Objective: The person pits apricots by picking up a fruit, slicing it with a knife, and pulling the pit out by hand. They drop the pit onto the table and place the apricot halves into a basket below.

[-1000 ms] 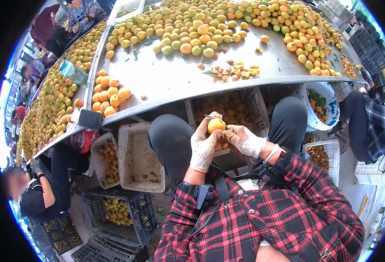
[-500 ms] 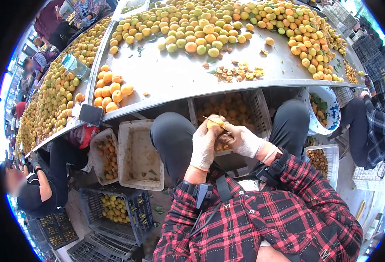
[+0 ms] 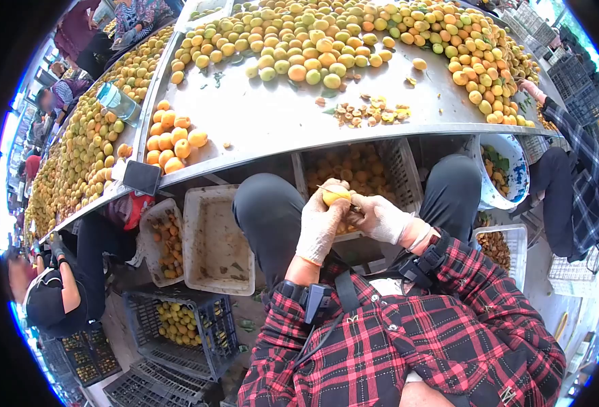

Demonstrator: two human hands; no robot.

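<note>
My left hand (image 3: 320, 220), in a pale work glove, is closed around a yellow-orange apricot (image 3: 337, 196) above my lap. A thin, dark, line-like object crosses the upper left of the fruit; its kind is unclear. Gloved too, my right hand (image 3: 379, 218) is pinched close against the apricot's right side. Whatever lies between those fingertips is too small to make out. Just beyond both hands, under the table edge, a crate (image 3: 403, 173) holds many orange apricots.
The metal table (image 3: 245, 108) carries heaped apricots (image 3: 313, 51), an orange cluster (image 3: 174, 139) and cut pieces (image 3: 374, 112). A phone (image 3: 142, 178) sits at its edge. Around my legs are an off-white bin (image 3: 218, 237), black crate (image 3: 177, 332) and white bucket (image 3: 516, 159). Co-workers sit at both sides.
The apricot has turned slightly in my left hand and shows more of its face. My right fingers have shifted slightly. At the right, a co-worker's arm now reaches onto the table.
</note>
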